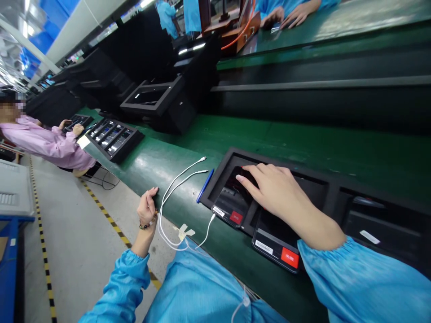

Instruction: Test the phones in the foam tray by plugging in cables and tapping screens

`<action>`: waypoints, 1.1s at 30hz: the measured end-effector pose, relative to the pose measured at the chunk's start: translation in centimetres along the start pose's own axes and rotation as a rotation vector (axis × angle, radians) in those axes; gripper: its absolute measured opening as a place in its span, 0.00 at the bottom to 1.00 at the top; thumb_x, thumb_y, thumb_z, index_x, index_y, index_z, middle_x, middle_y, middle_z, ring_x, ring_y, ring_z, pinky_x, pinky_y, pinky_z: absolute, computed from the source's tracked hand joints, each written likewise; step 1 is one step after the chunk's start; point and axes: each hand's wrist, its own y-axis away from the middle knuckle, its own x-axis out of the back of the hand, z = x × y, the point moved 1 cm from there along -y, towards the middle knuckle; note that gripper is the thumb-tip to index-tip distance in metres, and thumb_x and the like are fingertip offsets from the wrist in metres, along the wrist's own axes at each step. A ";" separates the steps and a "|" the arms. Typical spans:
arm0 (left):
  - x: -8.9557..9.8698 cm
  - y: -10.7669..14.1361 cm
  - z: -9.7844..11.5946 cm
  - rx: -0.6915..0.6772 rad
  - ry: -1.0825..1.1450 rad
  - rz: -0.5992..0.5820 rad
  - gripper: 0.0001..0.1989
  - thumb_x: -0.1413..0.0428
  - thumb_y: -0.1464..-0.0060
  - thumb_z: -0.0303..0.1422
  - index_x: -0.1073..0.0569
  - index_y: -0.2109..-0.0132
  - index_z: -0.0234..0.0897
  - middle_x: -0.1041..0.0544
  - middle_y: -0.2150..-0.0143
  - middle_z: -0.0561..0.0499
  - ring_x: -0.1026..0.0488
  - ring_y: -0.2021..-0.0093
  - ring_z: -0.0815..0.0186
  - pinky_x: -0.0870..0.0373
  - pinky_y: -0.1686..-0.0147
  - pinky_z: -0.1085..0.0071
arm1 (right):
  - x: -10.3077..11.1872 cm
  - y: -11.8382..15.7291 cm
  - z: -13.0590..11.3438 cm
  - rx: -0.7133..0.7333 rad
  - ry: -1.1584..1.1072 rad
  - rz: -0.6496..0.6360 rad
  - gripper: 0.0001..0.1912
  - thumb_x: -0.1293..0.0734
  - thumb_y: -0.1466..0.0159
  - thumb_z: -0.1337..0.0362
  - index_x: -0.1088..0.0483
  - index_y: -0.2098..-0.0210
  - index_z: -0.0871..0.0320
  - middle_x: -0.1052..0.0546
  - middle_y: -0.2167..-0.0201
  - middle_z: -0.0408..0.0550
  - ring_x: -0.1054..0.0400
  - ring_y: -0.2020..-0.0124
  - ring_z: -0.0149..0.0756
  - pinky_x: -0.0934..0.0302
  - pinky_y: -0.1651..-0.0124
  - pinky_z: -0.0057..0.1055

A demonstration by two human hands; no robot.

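My right hand [274, 186] lies over a black foam tray [220, 172], its thumb and fingers spread on the upper end of a dark phone [232, 197] with a red label. A second phone [278, 242], also red-labelled, rests partly under my right wrist, at the tray's near edge. To the left, my left hand [147, 205], with a beaded bracelet, is curled at the table edge; whether anything is in its fingers is hidden. White cables [163, 204] loop between that hand and the tray, and a blue pen [205, 185] lies against the tray's left side.
A foam tray of several phones [114, 139] stands farther left on the green table [151, 157], by a person in pink [50, 141]. Stacked black foam trays [168, 103] stand behind. Across the line, another person's hands [289, 15] are at work. A dark item [380, 224] lies at right.
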 end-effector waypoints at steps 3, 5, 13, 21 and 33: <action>0.0 0.8 0.1 0.015 -0.011 -0.014 0.23 0.56 0.18 0.43 0.18 0.48 0.38 0.13 0.45 0.41 0.15 0.40 0.57 0.22 0.31 0.55 | 0.0 0.0 0.0 0.006 0.001 0.009 0.29 0.48 0.16 0.50 0.22 0.40 0.61 0.16 0.46 0.61 0.24 0.45 0.59 0.36 0.43 0.52; 0.0 1.3 0.1 0.020 -0.026 -0.030 0.22 0.56 0.18 0.42 0.18 0.47 0.40 0.14 0.43 0.41 0.17 0.37 0.57 0.25 0.28 0.53 | 0.0 0.1 0.0 0.009 -0.001 0.019 0.29 0.48 0.16 0.50 0.22 0.39 0.60 0.16 0.46 0.61 0.24 0.46 0.58 0.36 0.43 0.52; 0.2 2.3 0.8 -0.026 -0.079 -0.082 0.20 0.57 0.19 0.41 0.22 0.46 0.40 0.16 0.38 0.36 0.20 0.33 0.51 0.32 0.24 0.40 | 0.4 -0.1 -0.3 -0.015 0.006 -0.010 0.23 0.42 0.17 0.52 0.21 0.40 0.60 0.16 0.47 0.61 0.24 0.45 0.58 0.37 0.44 0.49; 3.0 -1.9 2.1 -0.058 -0.093 -0.328 0.17 0.46 0.26 0.47 0.17 0.48 0.44 0.14 0.42 0.41 0.15 0.42 0.49 0.18 0.38 0.52 | 0.7 -0.1 -0.3 0.005 -0.014 -0.002 0.24 0.43 0.16 0.52 0.22 0.42 0.60 0.16 0.48 0.60 0.24 0.45 0.55 0.38 0.43 0.47; -5.3 -17.7 4.1 -0.087 -0.002 -0.379 0.20 0.37 0.26 0.48 0.21 0.42 0.34 0.18 0.45 0.42 0.18 0.49 0.56 0.17 0.45 0.53 | 1.6 -0.4 -0.8 -0.031 -0.034 -0.061 0.23 0.41 0.16 0.51 0.22 0.41 0.61 0.17 0.45 0.60 0.26 0.42 0.55 0.41 0.41 0.48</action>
